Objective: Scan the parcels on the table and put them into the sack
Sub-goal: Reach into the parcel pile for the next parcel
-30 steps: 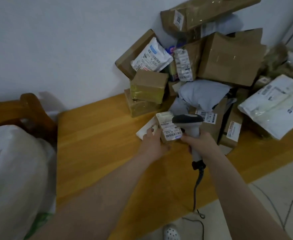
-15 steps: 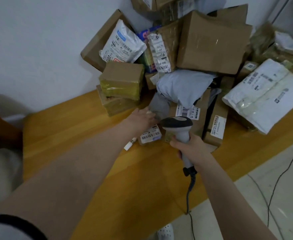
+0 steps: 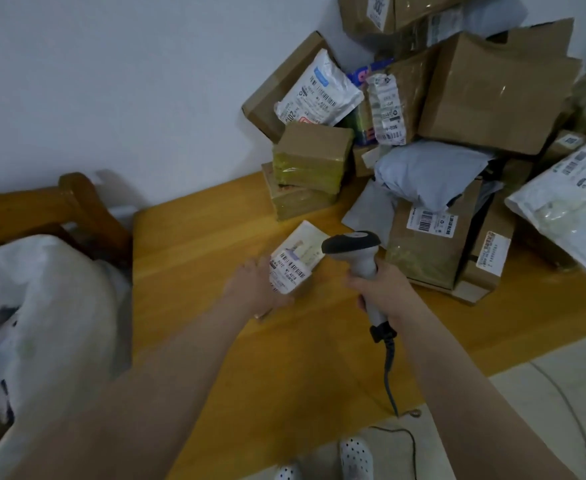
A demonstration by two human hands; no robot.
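Small parcel point(image 3: 293, 268) sits front and centre, white label face up, held over the table point(image 3: 208, 244); whether its underside touches the wood, I can't tell. The left hand point(image 3: 258, 291) grips it along its left edge, thumb curled under the near side. Just to its right, the scanner point(image 3: 352, 244) has its dark head turned toward the label, and the right hand point(image 3: 385, 296) is wrapped tight round the handle. The scanner cable point(image 3: 390, 372) drops over the table's near edge to the floor.

Bare wood runs left from the parcel to the table's left edge, and the white sack point(image 3: 52, 299) stands just beyond that edge, a curved wooden frame point(image 3: 76, 199) behind it. Behind the parcel, two taped boxes point(image 3: 308, 161) are stacked. The parcel pile point(image 3: 492, 91) crowds the back right corner against the wall point(image 3: 111, 81), reaching almost to the scanner hand.
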